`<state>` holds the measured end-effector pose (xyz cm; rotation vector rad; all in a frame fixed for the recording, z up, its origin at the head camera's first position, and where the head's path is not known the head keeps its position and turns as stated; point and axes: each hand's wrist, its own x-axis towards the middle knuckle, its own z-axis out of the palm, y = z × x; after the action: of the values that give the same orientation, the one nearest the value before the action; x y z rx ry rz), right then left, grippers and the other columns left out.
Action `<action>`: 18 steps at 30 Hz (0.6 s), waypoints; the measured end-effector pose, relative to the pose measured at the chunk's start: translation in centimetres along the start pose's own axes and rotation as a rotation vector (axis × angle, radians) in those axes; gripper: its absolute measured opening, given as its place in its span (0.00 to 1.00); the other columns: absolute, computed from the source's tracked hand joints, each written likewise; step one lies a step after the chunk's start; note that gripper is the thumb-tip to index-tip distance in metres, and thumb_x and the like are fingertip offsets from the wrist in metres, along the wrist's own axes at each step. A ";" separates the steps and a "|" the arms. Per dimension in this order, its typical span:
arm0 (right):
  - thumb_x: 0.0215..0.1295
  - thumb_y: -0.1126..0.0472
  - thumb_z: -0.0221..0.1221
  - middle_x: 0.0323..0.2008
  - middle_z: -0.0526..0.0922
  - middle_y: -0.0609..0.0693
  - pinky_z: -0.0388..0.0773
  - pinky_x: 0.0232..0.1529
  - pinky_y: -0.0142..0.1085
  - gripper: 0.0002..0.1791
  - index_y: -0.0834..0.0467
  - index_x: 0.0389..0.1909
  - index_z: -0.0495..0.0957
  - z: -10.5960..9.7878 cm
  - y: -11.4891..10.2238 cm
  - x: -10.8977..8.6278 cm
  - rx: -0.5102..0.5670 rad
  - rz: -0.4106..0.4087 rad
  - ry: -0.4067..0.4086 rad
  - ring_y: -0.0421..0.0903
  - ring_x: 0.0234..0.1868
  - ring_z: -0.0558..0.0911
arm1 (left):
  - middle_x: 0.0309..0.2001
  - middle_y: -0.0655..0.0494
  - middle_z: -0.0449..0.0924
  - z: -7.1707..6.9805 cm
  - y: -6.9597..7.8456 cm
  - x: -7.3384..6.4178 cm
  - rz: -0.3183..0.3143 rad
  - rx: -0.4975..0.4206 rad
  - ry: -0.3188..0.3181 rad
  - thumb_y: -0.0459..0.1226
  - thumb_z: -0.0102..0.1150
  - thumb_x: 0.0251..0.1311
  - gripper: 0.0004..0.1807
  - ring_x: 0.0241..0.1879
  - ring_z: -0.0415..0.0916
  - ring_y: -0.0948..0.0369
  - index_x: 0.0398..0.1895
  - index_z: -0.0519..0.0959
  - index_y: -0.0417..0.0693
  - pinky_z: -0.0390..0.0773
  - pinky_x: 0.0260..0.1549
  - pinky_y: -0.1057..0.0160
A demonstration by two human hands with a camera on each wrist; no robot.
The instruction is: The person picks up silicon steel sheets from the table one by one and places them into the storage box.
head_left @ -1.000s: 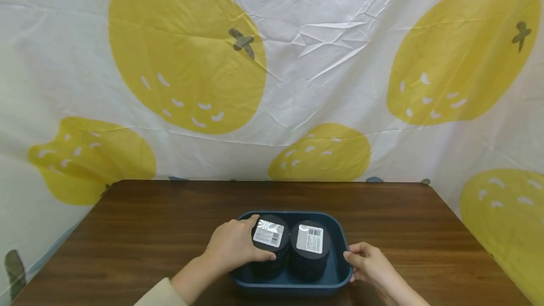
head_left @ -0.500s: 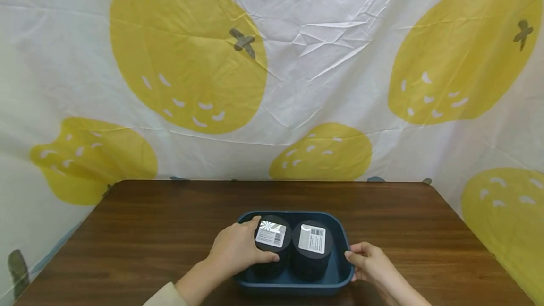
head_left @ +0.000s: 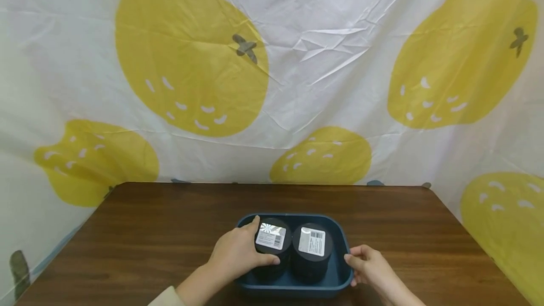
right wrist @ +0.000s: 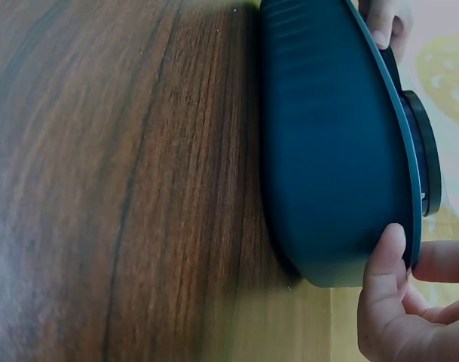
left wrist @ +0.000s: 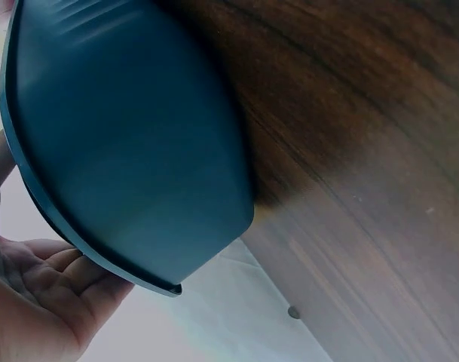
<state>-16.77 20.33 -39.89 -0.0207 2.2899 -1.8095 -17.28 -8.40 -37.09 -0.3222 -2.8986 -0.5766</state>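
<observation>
Two round black jars with white barcode labels on top stand side by side in a dark blue plastic tub (head_left: pixel 293 289). My left hand (head_left: pixel 235 253) grips the left jar (head_left: pixel 271 244), thumb in front and fingers on its far left side. The right jar (head_left: pixel 310 263) stands close beside it, untouched by either hand. My right hand (head_left: pixel 369 266) pinches the tub's right rim between thumb and fingers, seen closely in the right wrist view, where a jar's dark edge (right wrist: pixel 434 162) rises above the rim. In the left wrist view, my left hand (left wrist: pixel 52 298) reaches over the tub wall.
The tub sits on a dark brown wooden table (head_left: pixel 182 216), near its front edge. Behind and around the table hangs a white cloth (head_left: pixel 323 79) printed with big yellow lemons.
My left hand and the jars have shifted slightly right inside the tub. The right hand keeps its pinch on the rim. The head view has tilted a little.
</observation>
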 end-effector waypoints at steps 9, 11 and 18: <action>0.62 0.63 0.57 0.23 0.77 0.52 0.76 0.26 0.37 0.13 0.70 0.40 0.73 0.3 0.0 0.3 -0.339 -0.076 0.144 0.45 0.21 0.76 | 0.57 0.42 0.74 -0.2 -1.1 -0.5 0.024 -0.047 0.020 0.64 0.67 0.37 0.54 0.52 0.74 0.45 0.64 0.65 0.39 0.76 0.43 0.46; 0.61 0.61 0.59 0.27 0.79 0.51 0.75 0.29 0.37 0.11 0.65 0.37 0.75 0.2 -0.1 0.3 -0.437 -0.088 0.181 0.45 0.25 0.77 | 0.60 0.42 0.70 -0.2 -1.6 -0.5 0.069 -0.075 0.032 0.62 0.66 0.41 0.52 0.58 0.69 0.47 0.65 0.64 0.38 0.71 0.53 0.47; 0.58 0.56 0.63 0.32 0.80 0.48 0.76 0.37 0.41 0.10 0.59 0.34 0.77 -0.6 -0.3 0.2 -0.634 -0.142 0.199 0.44 0.35 0.78 | 0.69 0.40 0.53 -0.8 -3.0 -1.0 0.178 -0.111 0.022 0.57 0.62 0.51 0.50 0.70 0.48 0.50 0.67 0.58 0.32 0.50 0.67 0.50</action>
<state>-17.07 20.83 -39.51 -0.1124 2.9754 -1.1010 -16.96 -11.55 -37.62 -0.5780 -2.7840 -0.7064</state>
